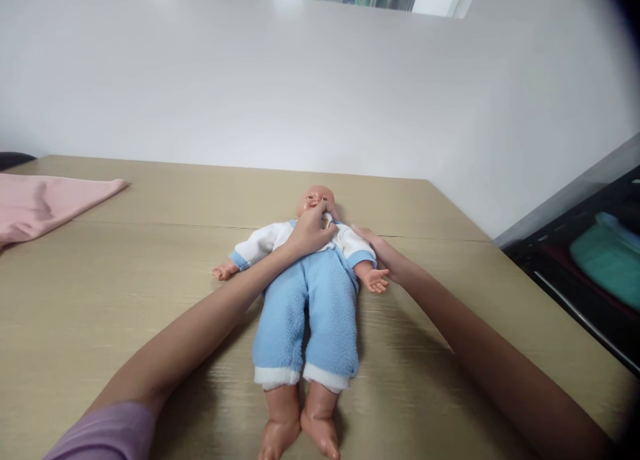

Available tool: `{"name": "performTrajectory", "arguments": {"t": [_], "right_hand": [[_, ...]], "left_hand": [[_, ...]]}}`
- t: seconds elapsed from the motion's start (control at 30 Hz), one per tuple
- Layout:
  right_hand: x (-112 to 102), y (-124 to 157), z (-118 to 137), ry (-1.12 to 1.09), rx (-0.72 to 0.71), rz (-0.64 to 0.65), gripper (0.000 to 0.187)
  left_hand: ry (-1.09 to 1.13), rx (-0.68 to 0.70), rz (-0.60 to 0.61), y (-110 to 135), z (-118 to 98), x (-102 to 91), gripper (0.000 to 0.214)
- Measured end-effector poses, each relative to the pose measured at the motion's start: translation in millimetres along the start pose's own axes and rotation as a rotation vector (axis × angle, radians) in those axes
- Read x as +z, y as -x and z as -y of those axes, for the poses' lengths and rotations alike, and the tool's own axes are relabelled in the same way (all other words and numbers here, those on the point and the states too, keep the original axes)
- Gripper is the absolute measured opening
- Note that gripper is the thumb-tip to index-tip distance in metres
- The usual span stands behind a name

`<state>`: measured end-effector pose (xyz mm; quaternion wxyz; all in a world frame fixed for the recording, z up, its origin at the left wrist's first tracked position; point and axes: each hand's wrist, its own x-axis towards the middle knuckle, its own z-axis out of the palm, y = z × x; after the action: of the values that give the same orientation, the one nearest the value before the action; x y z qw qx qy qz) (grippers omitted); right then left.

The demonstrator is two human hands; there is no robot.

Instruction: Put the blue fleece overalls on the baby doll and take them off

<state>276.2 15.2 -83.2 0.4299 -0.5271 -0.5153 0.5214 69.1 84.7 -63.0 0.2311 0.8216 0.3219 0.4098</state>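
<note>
A baby doll point(307, 307) lies on its back on the table, its head away from me and its bare feet towards me. It wears a white top point(270, 239) with blue cuffs and fluffy blue trousers with white hems. My left hand point(314, 232) rests on the doll's upper chest, just below its face. Its thumb and forefinger are apart, with a bit of the top showing between them; the other fingers are hidden. My right hand point(383, 250) lies beside the doll's arm on the right, fingers stretched towards the shoulder and partly hidden by the sleeve.
A pink cloth point(55, 203) lies on the wooden table point(125, 300) at the far left. Behind the table rises a white wall point(250, 80) with a window along its top. To the right, beyond the table's edge, a dark rack holds a turquoise item point(607, 257).
</note>
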Motion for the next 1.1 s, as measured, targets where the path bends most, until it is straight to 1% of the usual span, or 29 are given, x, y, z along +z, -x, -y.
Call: {"name": "performTrajectory", "arguments": {"t": [0.03,0.07,0.13,0.17,0.23,0.33,0.43,0.53,0.6,0.67,0.7,0.8,0.83,0.87,0.93,1.0,1.03,1.1], "right_hand": [[-4.4,11.2,0.8,-0.022,0.04,-0.014,0.042],[-9.9,22.7,1.6,-0.036,0.083,-0.022,0.048],[-23.6,43.4,2.8,-0.006,0.133,-0.011,0.068],[-31.7,51.4,2.7,0.039,0.128,0.0,0.073],[-49.0,61.0,0.2,0.15,0.091,0.003,0.071],[-73.8,62.3,-10.3,0.269,0.04,-0.071,0.062],[-91.3,57.0,-24.2,0.317,-0.005,-0.162,0.059],[-99.9,52.2,-36.5,0.281,-0.052,-0.176,0.062],[-101.6,49.9,-42.9,0.251,-0.086,-0.191,0.064],[-99.2,49.2,-46.8,0.289,-0.159,-0.246,0.061],[-95.9,49.9,-47.2,0.352,-0.221,-0.299,0.057],[-75.3,57.8,-41.3,0.651,-0.483,-0.52,0.037],[-65.3,62.0,-37.7,0.732,-0.568,-0.556,0.031],[-54.2,66.6,-34.0,0.776,-0.637,-0.544,0.026],[-31.8,75.0,-28.7,0.767,-0.7,-0.395,0.023],[-13.3,80.1,-28.5,0.699,-0.688,-0.221,0.022],[-6.8,80.9,-30.3,0.658,-0.665,-0.156,0.021],[0.4,79.4,-36.3,0.56,-0.597,-0.077,0.02]], "left_hand": [[0.002,-0.001,0.011,0.2,-0.1,-0.2,0.02],[0.007,-0.001,0.022,0.3,-0.4,-0.4,0.019],[0.014,0.003,0.039,0.2,-1.3,-0.6,0.019],[0.012,0.005,0.041,0.2,-1.9,-0.7,0.019],[-0.003,0.008,0.043,0.2,-3.5,-0.6,0.017],[-0.03,0.01,0.046,0.9,-6.5,-0.1,0.011],[-0.061,-0.003,0.05,2.0,-10.5,0.3,0.009],[-0.153,-0.012,0.06,3.2,-14.8,-0.3,0.015],[-0.259,0.018,0.074,3.9,-17.3,-1.3,0.017],[-0.352,0.059,0.092,4.6,-19.3,-2.8,0.016],[-0.385,0.078,0.101,4.7,-20.2,-3.7,0.015],[-0.457,0.151,0.112,4.5,-23.6,-7.4,0.016],[-0.479,0.186,0.107,4.3,-25.5,-8.9,0.017],[-0.497,0.224,0.102,4.2,-27.9,-10.4,0.018],[-0.515,0.296,0.096,4.3,-34.5,-13.1,0.021],[-0.511,0.331,0.098,5.5,-42.7,-14.5,0.022],[-0.499,0.333,0.102,6.5,-46.7,-14.4,0.021],[-0.455,0.325,0.144,8.9,-52.9,-12.8,0.02]]}}
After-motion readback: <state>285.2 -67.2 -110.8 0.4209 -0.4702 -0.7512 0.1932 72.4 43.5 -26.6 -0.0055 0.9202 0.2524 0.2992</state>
